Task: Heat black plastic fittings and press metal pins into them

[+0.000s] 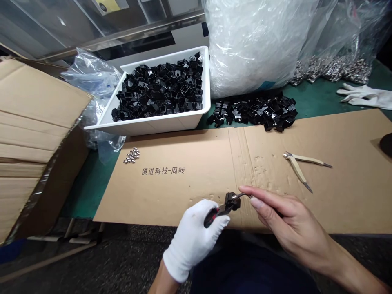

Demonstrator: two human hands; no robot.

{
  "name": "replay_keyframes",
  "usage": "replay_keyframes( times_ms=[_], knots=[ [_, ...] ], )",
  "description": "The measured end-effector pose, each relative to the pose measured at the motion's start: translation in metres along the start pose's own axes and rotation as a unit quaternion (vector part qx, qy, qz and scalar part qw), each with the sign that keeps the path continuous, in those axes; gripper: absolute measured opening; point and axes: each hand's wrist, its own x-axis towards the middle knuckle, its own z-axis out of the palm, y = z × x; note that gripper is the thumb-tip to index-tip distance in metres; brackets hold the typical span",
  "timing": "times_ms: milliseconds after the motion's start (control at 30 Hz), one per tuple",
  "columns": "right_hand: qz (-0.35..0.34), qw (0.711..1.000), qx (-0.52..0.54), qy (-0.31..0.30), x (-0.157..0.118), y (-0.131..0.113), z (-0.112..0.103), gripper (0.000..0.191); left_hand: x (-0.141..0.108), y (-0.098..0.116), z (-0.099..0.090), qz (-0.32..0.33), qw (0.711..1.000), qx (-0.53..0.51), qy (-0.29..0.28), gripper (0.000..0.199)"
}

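Observation:
My left hand (196, 234), in a white glove, is closed round black pliers (223, 210) with red on the handles. At the jaws of the pliers sits a small black plastic part (231, 200) with a shiny metal fitting (234, 197). My bare right hand (281, 216) pinches a thin, bent dark rod that looks like a hex key (243, 194). Its tip meets the metal fitting. Both hands are over the front edge of a cardboard sheet (196, 163). How the jaws grip the part is partly hidden.
A white bin (147, 127) holds many black parts; more lie in a pile (257, 112) beside it. Small metal fittings (131, 155) lie at left. Cream-handled cutters (298, 165) and a white glove (366, 96) lie at right. Plastic bags (260, 45) and a carton (33, 130) stand around.

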Motion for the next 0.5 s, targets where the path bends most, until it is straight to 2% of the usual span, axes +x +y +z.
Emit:
replay_keyframes(
  times_ms=[233, 500],
  knots=[
    [-0.006, 1.000, -0.022, 0.000, 0.002, -0.007, -0.003, 0.036, -0.004, 0.005, 0.002, -0.009, 1.000, -0.001, -0.004, 0.029],
    [-0.011, 0.999, -0.038, -0.017, 0.001, -0.005, -0.002, 0.036, -0.020, 0.008, 0.011, -0.056, 0.998, -0.020, -0.011, 0.032]
  ],
)
